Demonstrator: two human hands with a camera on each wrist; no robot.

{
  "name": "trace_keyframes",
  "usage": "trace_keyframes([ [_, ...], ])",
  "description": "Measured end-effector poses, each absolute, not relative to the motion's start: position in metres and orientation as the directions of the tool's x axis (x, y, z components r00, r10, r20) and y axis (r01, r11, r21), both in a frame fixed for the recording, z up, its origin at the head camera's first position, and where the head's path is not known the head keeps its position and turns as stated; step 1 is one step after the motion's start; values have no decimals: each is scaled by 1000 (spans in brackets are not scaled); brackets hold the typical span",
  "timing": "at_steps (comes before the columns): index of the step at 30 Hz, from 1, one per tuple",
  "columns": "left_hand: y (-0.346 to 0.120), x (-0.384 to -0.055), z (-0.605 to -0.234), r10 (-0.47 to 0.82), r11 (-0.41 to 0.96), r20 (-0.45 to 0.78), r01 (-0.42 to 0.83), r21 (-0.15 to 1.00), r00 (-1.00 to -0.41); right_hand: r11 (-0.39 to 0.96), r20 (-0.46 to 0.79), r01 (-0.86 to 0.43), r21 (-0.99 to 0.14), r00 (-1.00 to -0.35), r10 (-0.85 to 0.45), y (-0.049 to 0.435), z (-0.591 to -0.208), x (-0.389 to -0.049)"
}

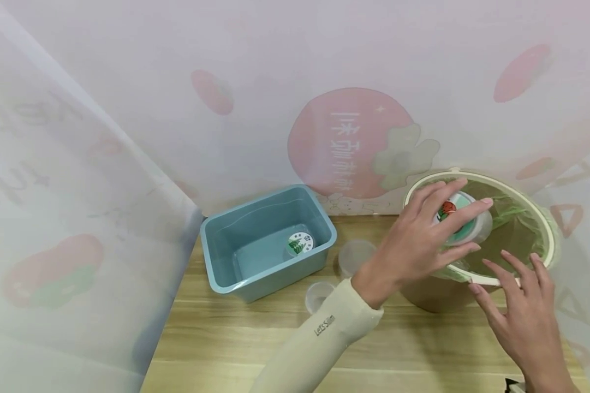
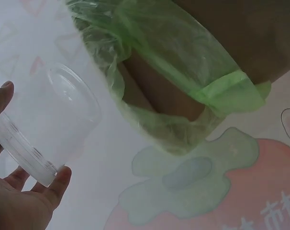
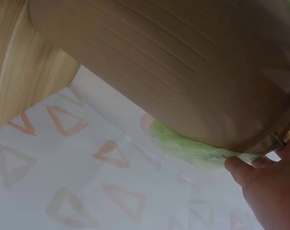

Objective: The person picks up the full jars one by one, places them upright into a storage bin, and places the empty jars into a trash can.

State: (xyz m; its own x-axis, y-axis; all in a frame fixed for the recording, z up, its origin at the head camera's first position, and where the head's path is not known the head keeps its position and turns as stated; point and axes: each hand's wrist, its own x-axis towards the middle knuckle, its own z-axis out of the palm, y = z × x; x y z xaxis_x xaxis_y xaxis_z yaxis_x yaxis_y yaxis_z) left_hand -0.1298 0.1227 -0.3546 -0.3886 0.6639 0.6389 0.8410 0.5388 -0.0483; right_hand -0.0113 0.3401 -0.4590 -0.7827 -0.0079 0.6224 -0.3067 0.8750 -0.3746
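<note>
In the head view my left hand holds a clear plastic jar over the mouth of a brown trash bin. The jar's round end has a white and green label with a red picture. Thumb and fingers are spread around the jar's sides in the left wrist view. My right hand is at the near side of the bin's cream rim, its fingers reaching over it and the thumb at its outer edge. A thin green bag lines the bin and folds over the rim.
A blue plastic basket stands at the left on the wooden table, with a small round container inside it. Two clear round containers, one nearer and one farther back, stand between basket and bin. A strawberry-printed sheet hangs behind.
</note>
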Motion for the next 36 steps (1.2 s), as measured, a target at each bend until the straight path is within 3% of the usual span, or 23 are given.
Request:
trace_keyframes([
  [11, 162, -137, -371, 691, 506, 547, 857, 102, -473, 888, 637, -312, -338, -770, -29, 345, -459, -10],
  [19, 179, -137, -372, 741, 606, 296, 790, 91, -603, 892, 644, -311, -329, -764, -29, 346, -458, -10],
  [27, 192, -141, -375, 699, 707, 40, 698, 114, -714, 892, 643, -308, -331, -765, -26, 345, -459, -9],
  [36, 194, -142, -379, 644, 761, -3, 641, 102, -765, 887, 633, -304, -347, -774, -18, 347, -460, -9],
])
